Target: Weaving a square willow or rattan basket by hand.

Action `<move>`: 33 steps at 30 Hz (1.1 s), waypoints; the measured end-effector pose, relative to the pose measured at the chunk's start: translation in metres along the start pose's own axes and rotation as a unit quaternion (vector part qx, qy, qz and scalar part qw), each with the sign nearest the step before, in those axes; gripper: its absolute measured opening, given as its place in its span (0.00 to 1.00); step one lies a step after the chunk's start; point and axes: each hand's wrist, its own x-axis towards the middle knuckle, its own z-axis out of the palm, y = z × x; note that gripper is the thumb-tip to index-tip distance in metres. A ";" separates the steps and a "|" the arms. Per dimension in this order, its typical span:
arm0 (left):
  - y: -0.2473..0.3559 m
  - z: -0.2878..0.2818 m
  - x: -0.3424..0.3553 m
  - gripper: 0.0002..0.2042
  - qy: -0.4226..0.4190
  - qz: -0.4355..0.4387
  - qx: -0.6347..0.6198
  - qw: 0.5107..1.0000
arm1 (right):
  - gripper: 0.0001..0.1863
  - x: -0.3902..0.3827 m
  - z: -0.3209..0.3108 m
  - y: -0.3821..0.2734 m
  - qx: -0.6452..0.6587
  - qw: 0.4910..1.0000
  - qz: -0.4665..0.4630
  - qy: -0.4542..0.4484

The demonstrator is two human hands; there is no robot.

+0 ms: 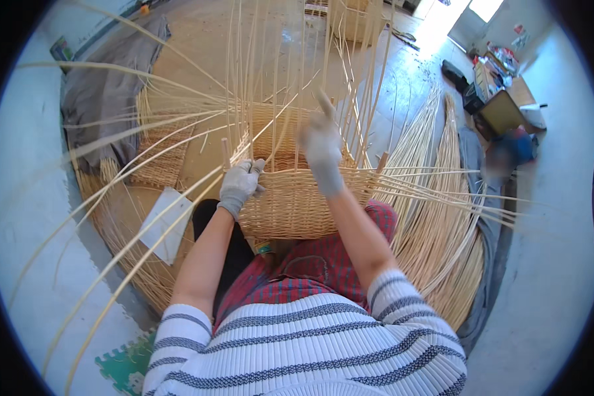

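A half-woven wicker basket (290, 204) stands upright in front of my lap, with tall thin stakes rising from its walls. My left hand (239, 183), in a pale work glove, grips the top edge of the near wall at its left corner, beside a thicker corner stick (226, 153). Long loose weaving rods (171, 221) fan out to the left past this hand. My right hand (322, 142), also gloved, is raised over the right part of the near wall among the stakes. Motion smears its fingers, so any hold is unclear. Another corner stick (381, 163) stands right of it.
Large bundles of peeled rods (435, 218) lie on the right. Left are a woven panel (160, 155), a grey cloth (102, 99) and a white sheet (167, 224). Another basket (356, 23) stands far back. Rod ends stick out from both sides of my basket.
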 end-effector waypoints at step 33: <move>0.043 0.018 -0.015 0.22 0.209 0.239 0.009 0.948 | 0.02 -0.086 -0.078 0.054 0.253 0.959 0.122 0.029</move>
